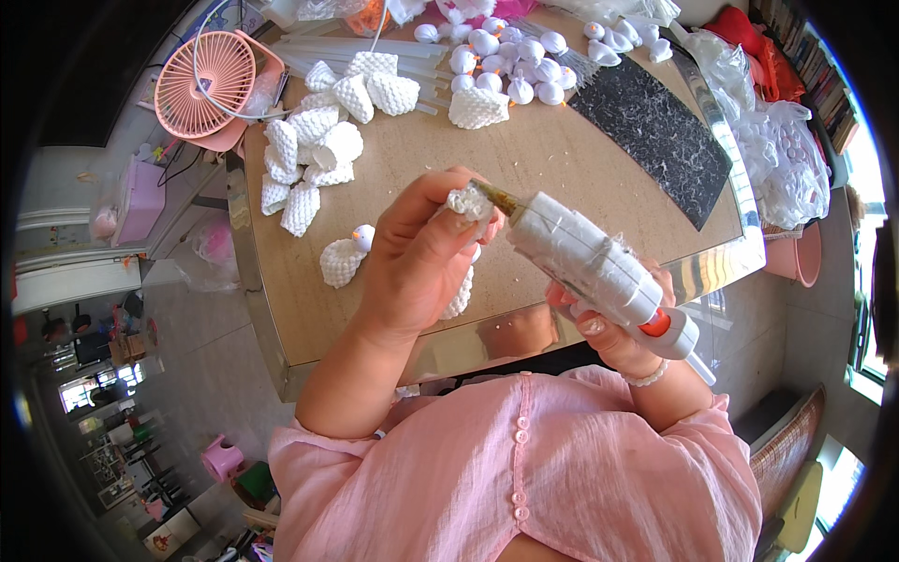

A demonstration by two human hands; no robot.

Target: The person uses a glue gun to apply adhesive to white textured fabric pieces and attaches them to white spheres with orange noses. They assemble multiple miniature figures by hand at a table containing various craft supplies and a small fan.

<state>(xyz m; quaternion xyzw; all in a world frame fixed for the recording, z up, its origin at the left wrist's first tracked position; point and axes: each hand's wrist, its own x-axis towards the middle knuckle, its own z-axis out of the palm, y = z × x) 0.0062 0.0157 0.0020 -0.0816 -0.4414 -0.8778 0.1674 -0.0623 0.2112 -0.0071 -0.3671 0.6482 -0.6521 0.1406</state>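
Observation:
My left hand (428, 253) pinches a small white knitted piece (470, 204) above the table. In my right hand (618, 316) is a hot glue gun (590, 260) wrapped in white material, its nozzle touching or very close to the knitted piece. A knitted body with a small white duck-like head (342, 261) lies left of my left hand. Another white knitted piece (460, 295) is partly hidden behind that hand. White knitted pieces (302, 204) are heaped at the upper left. Several white ball heads with orange beaks (520, 90) lie at the table's far side.
Translucent glue sticks (302, 49) lie behind the knitted heap. A black marbled sheet (653, 133) covers the table's right part. A pink fan (205, 84) stands at the upper left. The table has a shiny metal edge (435, 355); plastic bags (786, 161) are beyond its right side.

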